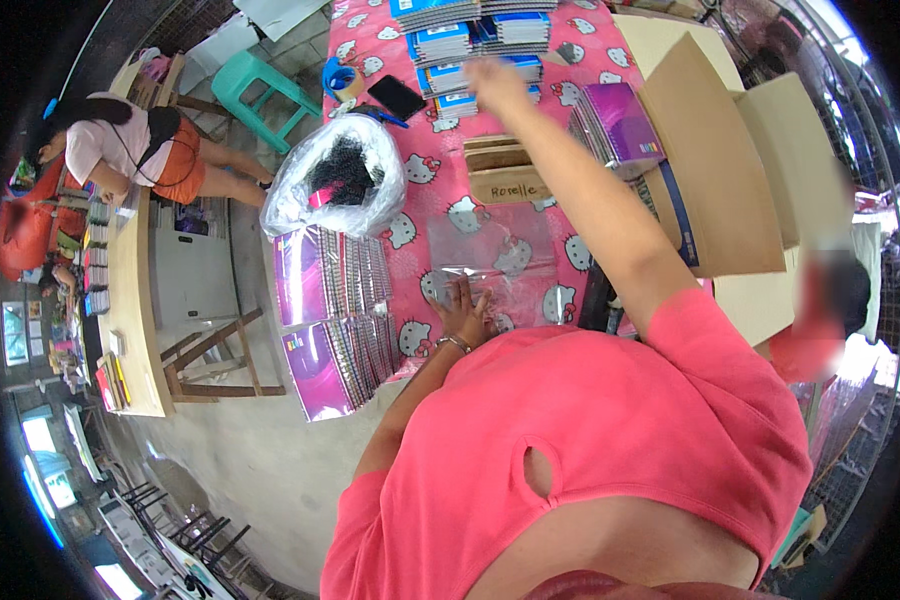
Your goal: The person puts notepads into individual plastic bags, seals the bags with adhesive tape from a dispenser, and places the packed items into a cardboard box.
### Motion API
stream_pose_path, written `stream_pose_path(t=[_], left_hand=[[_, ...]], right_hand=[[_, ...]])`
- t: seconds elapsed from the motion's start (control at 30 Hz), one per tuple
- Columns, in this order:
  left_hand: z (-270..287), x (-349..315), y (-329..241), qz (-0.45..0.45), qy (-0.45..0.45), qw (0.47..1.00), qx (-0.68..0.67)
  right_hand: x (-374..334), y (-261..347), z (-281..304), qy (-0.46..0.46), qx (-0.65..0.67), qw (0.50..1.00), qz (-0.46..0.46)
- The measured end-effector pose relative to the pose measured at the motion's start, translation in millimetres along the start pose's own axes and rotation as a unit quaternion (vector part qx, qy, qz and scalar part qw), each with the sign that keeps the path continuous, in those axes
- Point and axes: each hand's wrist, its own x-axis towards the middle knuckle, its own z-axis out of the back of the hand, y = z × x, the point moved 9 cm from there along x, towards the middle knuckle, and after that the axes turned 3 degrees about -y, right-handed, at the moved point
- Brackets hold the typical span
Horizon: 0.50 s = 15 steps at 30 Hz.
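Note:
My left hand [462, 316] lies with its fingers spread on a clear plastic sheet or bag [490, 245], near the table's close edge. My right hand [496, 84] reaches across to the far side, over stacks of blue spiral notebooks [442, 45]. Motion smears its fingers, so I cannot see whether it grips one. Between the two hands stands a small open cardboard box [505, 185] with handwriting on its side.
Purple spiral notebooks [335, 275] are stacked at the left edge, beside a plastic bag of black material [345, 170]. More purple notebooks [618, 125] stand by a large open carton [715, 160] at right. A phone [397, 97] and tape [344, 84] lie far left. Another person [145, 145] works leftward.

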Motion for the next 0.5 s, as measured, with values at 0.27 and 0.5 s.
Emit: stream_pose_path(t=[0.27,0.5], left_hand=[[-17.9,7.7,3.1,0.012,-0.039,0.999,0.017],[-5.5,-2.3,4.1,0.042,0.028,0.999,-0.02]], right_hand=[[100.2,-11.5,-44.5,-0.061,0.478,0.823,-0.301],[81.0,11.2,-42.8,-0.108,0.394,0.85,-0.332]])
